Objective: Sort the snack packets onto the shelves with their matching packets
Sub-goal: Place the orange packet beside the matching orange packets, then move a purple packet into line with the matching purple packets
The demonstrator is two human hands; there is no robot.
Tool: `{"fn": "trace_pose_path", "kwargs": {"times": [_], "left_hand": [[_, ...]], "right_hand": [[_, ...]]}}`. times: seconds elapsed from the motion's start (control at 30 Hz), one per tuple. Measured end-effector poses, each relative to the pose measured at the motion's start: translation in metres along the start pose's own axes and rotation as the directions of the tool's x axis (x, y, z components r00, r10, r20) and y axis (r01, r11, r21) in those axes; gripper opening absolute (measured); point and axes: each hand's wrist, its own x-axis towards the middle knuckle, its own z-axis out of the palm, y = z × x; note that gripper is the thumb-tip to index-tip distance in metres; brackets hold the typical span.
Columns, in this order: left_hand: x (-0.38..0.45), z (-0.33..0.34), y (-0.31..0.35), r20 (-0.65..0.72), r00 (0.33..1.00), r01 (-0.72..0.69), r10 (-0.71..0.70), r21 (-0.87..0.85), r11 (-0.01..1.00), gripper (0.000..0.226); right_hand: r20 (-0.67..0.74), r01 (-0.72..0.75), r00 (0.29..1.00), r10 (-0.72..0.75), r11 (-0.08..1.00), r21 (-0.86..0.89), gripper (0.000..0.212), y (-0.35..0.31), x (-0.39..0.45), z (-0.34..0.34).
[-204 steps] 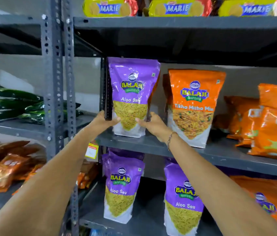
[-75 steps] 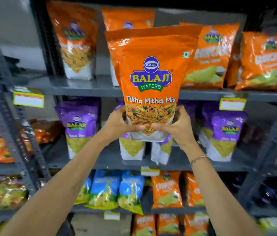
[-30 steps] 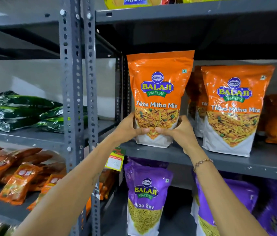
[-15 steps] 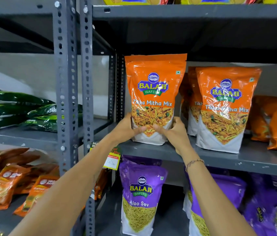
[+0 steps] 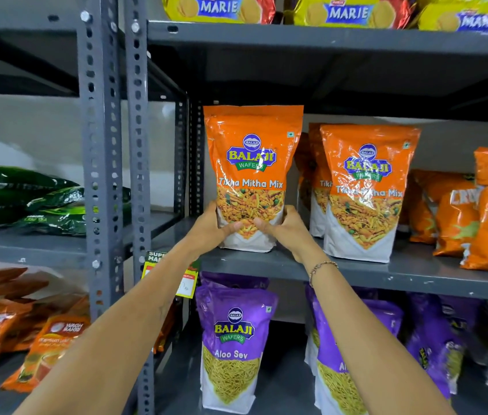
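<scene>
An orange Tikha Mitha Mix packet (image 5: 251,163) stands upright at the left end of the middle grey shelf (image 5: 356,272). My left hand (image 5: 209,227) grips its lower left side and my right hand (image 5: 289,230) grips its lower right, thumbs meeting on the front. To its right stand matching orange Tikha Mitha Mix packets (image 5: 365,190). On the shelf below are purple Aloo Sev packets (image 5: 233,342).
Yellow Marie biscuit packs (image 5: 221,7) line the top shelf. Orange crunchy-snack bags (image 5: 482,223) sit at the far right of the middle shelf. Perforated grey uprights (image 5: 102,145) divide off a left rack with green packets (image 5: 21,199) and orange-brown pouches (image 5: 12,327). A price tag (image 5: 185,280) hangs below my left forearm.
The orange packet, earlier carried in front of the racks, now rests upright at the shelf's left end. Over the last second it has barely moved; both hands keep their grip.
</scene>
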Motion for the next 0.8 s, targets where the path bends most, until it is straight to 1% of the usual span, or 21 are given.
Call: {"fn": "trace_pose_path", "kwargs": {"times": [0.1,0.2,0.23,0.3,0.33,0.37,0.4,0.43,0.47,0.5,0.53,0.57,0.63,0.7,0.8], "left_hand": [[0.000,0.000,0.001,0.008,1.000,0.023,-0.023,0.011,1.000,0.067],[-0.003,-0.002,0.003,0.014,0.999,0.042,-0.043,0.028,0.999,0.067],[-0.005,-0.002,0.005,0.021,0.999,0.043,-0.044,0.038,0.998,0.069],[-0.013,-0.001,0.009,0.030,0.999,0.025,-0.026,0.029,0.999,0.081],[-0.019,0.001,0.012,-0.007,1.000,0.016,-0.016,0.017,1.000,0.088],[-0.026,0.003,0.016,-0.092,0.996,0.013,-0.011,0.024,1.000,0.091],[-0.033,0.006,0.021,-0.210,0.978,0.003,0.007,0.048,0.999,0.086],[-0.042,0.009,0.027,-0.328,0.943,-0.037,0.062,0.083,0.996,0.072],[-0.051,0.014,0.033,-0.411,0.900,-0.105,0.144,0.115,0.988,0.054],[-0.061,0.020,0.040,-0.448,0.867,-0.181,0.217,0.123,0.976,0.036],[-0.070,0.028,0.048,-0.451,0.851,-0.243,0.269,0.114,0.963,0.023],[-0.079,0.035,0.055,-0.431,0.851,-0.285,0.299,0.098,0.953,0.015],[-0.094,0.054,0.067,-0.354,0.885,-0.308,0.304,0.048,0.950,0.012],[-0.108,0.078,0.074,-0.263,0.921,-0.299,0.286,-0.008,0.954,0.009],[-0.130,0.120,0.074,-0.095,0.962,-0.263,0.257,-0.066,0.962,0.006]], "right_hand": [[0.007,0.003,1.000,-0.003,1.000,0.019,0.067,0.001,0.000,0.000],[-0.004,-0.006,1.000,0.006,1.000,-0.011,0.068,-0.001,-0.001,0.001],[-0.004,-0.012,1.000,0.012,1.000,-0.026,0.069,-0.002,-0.003,0.001],[-0.005,-0.018,1.000,0.018,0.997,-0.075,0.074,-0.003,-0.011,0.001],[-0.021,-0.007,1.000,0.005,0.993,-0.121,0.075,-0.004,-0.017,0.001],[-0.055,0.017,0.998,-0.028,0.983,-0.184,0.075,-0.004,-0.024,0.001],[-0.103,0.050,0.992,-0.077,0.967,-0.249,0.071,-0.004,-0.030,0.001],[-0.156,0.077,0.979,-0.131,0.948,-0.307,0.066,-0.005,-0.038,0.001],[-0.212,0.098,0.961,-0.180,0.932,-0.349,0.060,-0.008,-0.047,0.000],[-0.271,0.124,0.934,-0.232,0.924,-0.361,0.051,-0.010,-0.057,-0.003],[-0.332,0.170,0.898,-0.289,0.923,-0.345,0.039,-0.013,-0.069,-0.006],[-0.385,0.224,0.858,-0.339,0.923,-0.313,0.026,-0.015,-0.083,-0.010],[-0.453,0.293,0.806,-0.381,0.922,-0.253,0.007,-0.011,-0.116,-0.020],[-0.497,0.288,0.794,-0.349,0.937,-0.199,0.003,0.007,-0.149,-0.032],[-0.521,0.182,0.830,-0.200,0.980,-0.086,0.012,0.049,-0.189,-0.058]]}}
